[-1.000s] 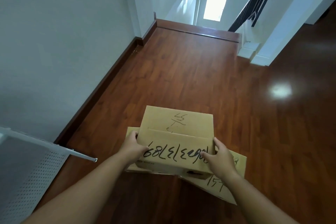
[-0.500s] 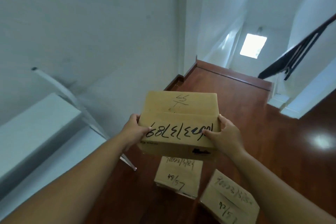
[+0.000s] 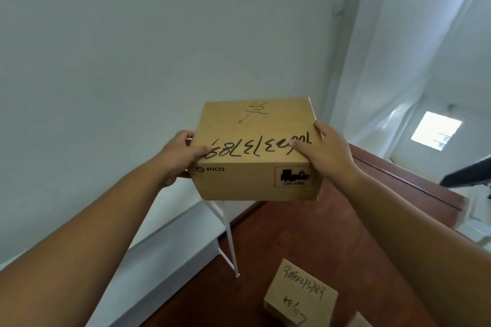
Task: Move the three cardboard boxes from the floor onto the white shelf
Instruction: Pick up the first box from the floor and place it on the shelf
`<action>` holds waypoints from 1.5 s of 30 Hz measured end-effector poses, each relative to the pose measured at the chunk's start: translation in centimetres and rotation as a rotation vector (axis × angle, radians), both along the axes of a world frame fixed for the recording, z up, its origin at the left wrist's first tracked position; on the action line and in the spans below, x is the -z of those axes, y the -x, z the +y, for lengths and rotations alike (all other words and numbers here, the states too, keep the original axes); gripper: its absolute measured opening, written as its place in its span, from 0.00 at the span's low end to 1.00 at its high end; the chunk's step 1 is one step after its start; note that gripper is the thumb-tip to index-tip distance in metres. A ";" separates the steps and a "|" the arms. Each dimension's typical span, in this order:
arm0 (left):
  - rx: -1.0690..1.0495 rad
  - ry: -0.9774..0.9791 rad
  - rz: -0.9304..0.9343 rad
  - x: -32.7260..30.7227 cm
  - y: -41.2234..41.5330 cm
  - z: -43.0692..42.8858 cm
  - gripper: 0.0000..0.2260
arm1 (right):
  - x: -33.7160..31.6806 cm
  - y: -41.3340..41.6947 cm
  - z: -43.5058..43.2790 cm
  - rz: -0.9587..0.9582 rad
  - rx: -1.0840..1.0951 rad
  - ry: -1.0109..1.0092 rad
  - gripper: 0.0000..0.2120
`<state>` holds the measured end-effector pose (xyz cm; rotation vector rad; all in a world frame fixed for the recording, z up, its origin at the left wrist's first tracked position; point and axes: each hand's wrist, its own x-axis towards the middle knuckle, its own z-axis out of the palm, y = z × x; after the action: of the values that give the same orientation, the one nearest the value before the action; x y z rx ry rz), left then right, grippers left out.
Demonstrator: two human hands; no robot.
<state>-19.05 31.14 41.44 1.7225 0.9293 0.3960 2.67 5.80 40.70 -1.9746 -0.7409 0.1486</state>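
Two hands clamp the PICO cardboard box (image 3: 256, 150) aloft over the white shelf (image 3: 186, 241): my left hand (image 3: 180, 159) and right hand (image 3: 328, 156) press opposite sides, thumbs on top. It seems light, stiff. Another box (image 3: 300, 293) waits on the floor.

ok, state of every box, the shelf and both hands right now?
PICO box: closed, lifted off the floor, held level between both hands.
Left hand: gripping the box's left side.
Right hand: gripping its right side.
Box marked 48: closed, on the floor.
Third box: only a corner visible, on the floor.
White shelf: visible part bare.
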 end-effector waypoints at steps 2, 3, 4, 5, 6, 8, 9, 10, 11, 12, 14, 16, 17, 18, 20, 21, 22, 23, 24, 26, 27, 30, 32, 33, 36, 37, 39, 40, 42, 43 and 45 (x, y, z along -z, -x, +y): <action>-0.042 -0.018 -0.021 -2.2 2.9 1.6 0.22 | -2.4 1.6 2.8 -0.027 -0.048 -0.005 0.31; -0.066 -0.027 -0.028 -3.1 4.3 2.3 0.22 | -3.5 2.4 4.1 -0.024 -0.070 -0.017 0.33; -0.092 -0.035 -0.034 -3.8 5.7 3.1 0.23 | -4.4 3.2 5.4 -0.019 -0.097 -0.031 0.32; -0.120 -0.044 -0.039 -4.5 7.2 3.8 0.23 | -5.3 4.1 6.7 -0.010 -0.132 -0.048 0.29; -0.148 -0.053 -0.045 -5.1 8.6 4.4 0.24 | -6.0 5.0 8.0 0.008 -0.171 -0.056 0.25; -0.206 -0.068 -0.056 -5.7 11.3 5.5 0.24 | -6.9 6.5 10.5 0.021 -0.251 -0.068 0.21; -0.234 -0.072 -0.058 -5.8 12.6 6.0 0.24 | -7.1 7.3 11.8 0.029 -0.283 -0.065 0.22; -0.261 -0.076 -0.059 -5.7 13.8 6.4 0.25 | -7.1 8.0 13.1 0.031 -0.314 -0.060 0.22; -0.286 -0.080 -0.057 -5.5 15.0 6.8 0.25 | -7.2 8.9 14.1 0.034 -0.342 -0.057 0.24; -0.313 -0.081 -0.055 -5.1 16.0 7.1 0.25 | -7.1 9.5 15.2 0.038 -0.372 -0.050 0.25; -0.365 -0.081 -0.045 -4.1 17.8 7.6 0.24 | -6.3 10.6 17.1 0.051 -0.417 -0.022 0.22; -0.407 -0.077 -0.032 -3.0 19.2 7.7 0.23 | -5.1 11.2 18.7 0.068 -0.456 0.008 0.21; -0.425 -0.072 -0.029 -2.3 19.8 7.7 0.22 | -4.4 11.5 19.5 0.081 -0.466 0.015 0.22; -0.442 -0.066 -0.029 -1.5 20.3 7.7 0.22 | -3.6 11.7 20.1 0.093 -0.477 0.027 0.22; -0.469 -0.060 -0.024 0.1 21.0 7.7 0.22 | -2.1 12.1 21.0 0.101 -0.506 0.059 0.21; -0.478 -0.058 -0.020 1.0 21.2 7.7 0.23 | -1.6 12.4 21.3 0.098 -0.513 0.078 0.22; -0.487 -0.055 -0.017 1.8 21.4 7.7 0.23 | -1.0 12.6 21.7 0.086 -0.516 0.098 0.26; -0.498 -0.052 -0.016 2.7 21.6 7.7 0.24 | -0.5 12.8 22.1 0.071 -0.516 0.115 0.30; -0.510 -0.051 -0.015 3.5 21.8 7.7 0.24 | -0.2 13.0 22.5 0.063 -0.517 0.131 0.34; -0.533 -0.049 -0.011 4.9 22.1 7.8 0.26 | 0.7 13.0 23.3 0.056 -0.522 0.156 0.35; -0.540 -0.041 -0.008 5.4 22.3 7.9 0.26 | 1.2 13.0 23.7 0.050 -0.526 0.165 0.36; -0.548 0.018 -0.002 6.7 22.7 8.3 0.25 | 2.6 13.0 24.5 0.054 -0.537 0.213 0.39; -0.547 0.054 0.001 7.8 22.9 8.5 0.25 | 3.7 13.1 25.0 0.064 -0.557 0.248 0.40; -0.551 0.066 0.002 8.3 23.0 8.6 0.25 | 4.3 13.0 25.4 0.074 -0.565 0.268 0.41; -0.558 0.062 0.003 9.5 23.0 8.9 0.26 | 5.8 12.7 26.3 0.094 -0.557 0.289 0.46; -0.554 0.052 0.006 9.7 22.9 9.1 0.26 | 6.2 12.5 26.5 0.103 -0.556 0.292 0.46; -0.535 0.028 0.029 9.8 22.6 9.5 0.25 | 7.0 12.1 27.0 0.106 -0.569 0.306 0.45; -0.525 0.013 0.044 9.9 22.5 9.7 0.25 | 7.3 11.9 27.1 0.102 -0.576 0.315 0.45; -0.508 -0.013 0.068 10.0 22.2 10.1 0.27 | 8.0 11.5 27.4 0.096 -0.583 0.317 0.45; -0.495 -0.028 0.073 9.9 22.1 10.1 0.29 | 8.2 11.3 27.5 0.090 -0.590 0.320 0.44; -0.423 -0.103 0.100 9.8 22.1 9.8 0.37 | 8.3 11.3 27.4 0.014 -0.619 0.341 0.43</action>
<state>-41.15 40.94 31.61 1.6438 1.3723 0.6471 -8.60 33.18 32.40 -1.9877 -1.3729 0.6948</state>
